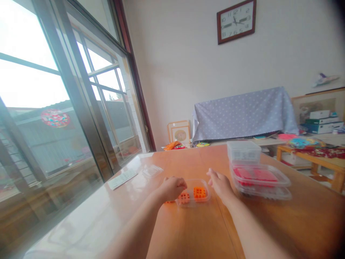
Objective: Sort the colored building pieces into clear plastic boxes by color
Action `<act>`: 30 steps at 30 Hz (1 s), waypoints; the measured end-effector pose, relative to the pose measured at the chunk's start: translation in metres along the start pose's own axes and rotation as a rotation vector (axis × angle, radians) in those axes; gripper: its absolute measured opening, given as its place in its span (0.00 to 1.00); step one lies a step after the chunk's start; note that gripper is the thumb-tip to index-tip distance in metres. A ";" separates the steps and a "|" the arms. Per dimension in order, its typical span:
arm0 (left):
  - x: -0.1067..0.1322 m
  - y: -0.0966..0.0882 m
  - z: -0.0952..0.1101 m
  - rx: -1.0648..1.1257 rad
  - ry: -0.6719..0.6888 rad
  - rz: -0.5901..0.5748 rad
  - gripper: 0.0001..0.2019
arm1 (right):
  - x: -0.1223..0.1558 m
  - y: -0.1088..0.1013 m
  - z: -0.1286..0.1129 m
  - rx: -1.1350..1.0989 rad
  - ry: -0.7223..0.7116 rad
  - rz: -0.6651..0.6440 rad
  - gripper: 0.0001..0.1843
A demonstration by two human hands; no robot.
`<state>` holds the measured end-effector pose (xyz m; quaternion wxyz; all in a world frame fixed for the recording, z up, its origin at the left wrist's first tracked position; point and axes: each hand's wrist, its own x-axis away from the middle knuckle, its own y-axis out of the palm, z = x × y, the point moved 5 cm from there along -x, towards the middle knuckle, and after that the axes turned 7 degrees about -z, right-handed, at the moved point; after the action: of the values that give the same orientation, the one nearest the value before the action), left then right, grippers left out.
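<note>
A shallow clear plastic container [192, 205] lies on the table in front of me. Inside it, to the right, is an orange grid-like plastic piece [199, 192]. A second orange grid piece [184, 198] shows at the container's left side, below my fingers. My left hand [172, 187] hovers over that left side with its fingers curled together; whatever they may hold is hidden. A bit of orange peeks out under my left wrist. Just past the container's right edge is my right hand [219, 182], its fingers stretched out, with nothing visible in them.
To the right stand stacked clear containers [283, 178] with red pieces [254, 175], and a clear box [244, 151] behind them. A clear lid [152, 171] and a printed sheet [122, 179] lie at the left. Large windows border the table's left side.
</note>
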<state>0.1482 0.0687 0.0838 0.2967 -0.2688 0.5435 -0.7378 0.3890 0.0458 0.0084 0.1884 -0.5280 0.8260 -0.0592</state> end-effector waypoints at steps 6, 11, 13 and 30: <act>0.017 -0.028 -0.047 0.151 -0.014 0.168 0.15 | -0.002 0.000 0.002 -0.002 0.006 0.001 0.37; 0.033 -0.029 -0.074 0.198 -0.043 0.104 0.22 | -0.001 0.003 0.003 0.020 0.013 -0.023 0.36; 0.037 -0.027 -0.077 0.172 -0.064 0.081 0.25 | 0.000 0.004 0.003 0.023 0.016 -0.032 0.35; 0.034 -0.036 -0.038 0.040 -0.053 0.187 0.18 | -0.001 0.004 0.003 0.056 -0.002 -0.024 0.35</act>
<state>0.0924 0.0765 0.1104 0.3838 -0.2301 0.5436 -0.7101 0.3872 0.0486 0.0043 0.2031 -0.5324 0.8175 -0.0841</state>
